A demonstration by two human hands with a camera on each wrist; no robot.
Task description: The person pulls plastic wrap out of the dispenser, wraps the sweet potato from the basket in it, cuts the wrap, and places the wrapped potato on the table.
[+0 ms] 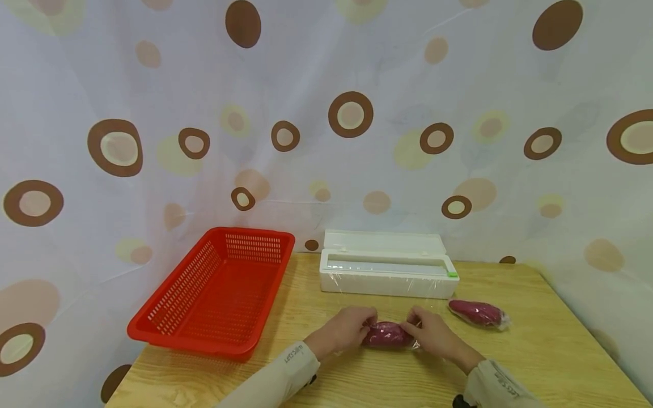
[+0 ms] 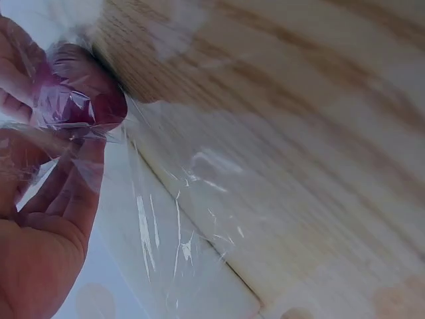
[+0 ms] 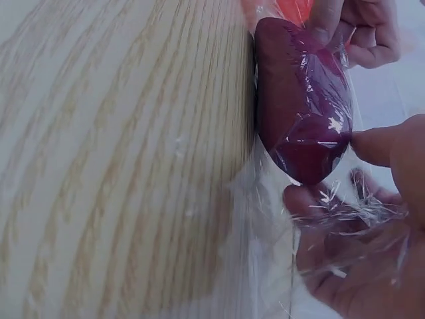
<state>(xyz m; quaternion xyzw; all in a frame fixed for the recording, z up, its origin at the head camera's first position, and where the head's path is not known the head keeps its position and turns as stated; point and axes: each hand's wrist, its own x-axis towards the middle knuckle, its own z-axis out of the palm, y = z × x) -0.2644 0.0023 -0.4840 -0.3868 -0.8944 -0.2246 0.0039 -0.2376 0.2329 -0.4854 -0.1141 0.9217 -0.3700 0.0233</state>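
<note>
A purple sweet potato (image 1: 388, 334) lies on the table with clear plastic wrap (image 2: 182, 226) over it. At its left end my left hand (image 1: 347, 328) pinches the wrap with curled fingers. My right hand (image 1: 432, 335) holds the wrap at the other end; in the right wrist view the thumb touches the sweet potato (image 3: 302, 106) and crumpled film lies across the fingers. From the sweet potato the film stretches back toward a white wrap dispenser box (image 1: 388, 285), its lid raised. The sweet potato's underside is hidden.
A red plastic basket (image 1: 270, 300) with slotted sides stands at the left of the wooden table (image 1: 541, 351). To the right lies another purple sweet potato (image 1: 476, 313) wrapped in film. A dotted curtain (image 1: 306, 73) hangs right behind the table.
</note>
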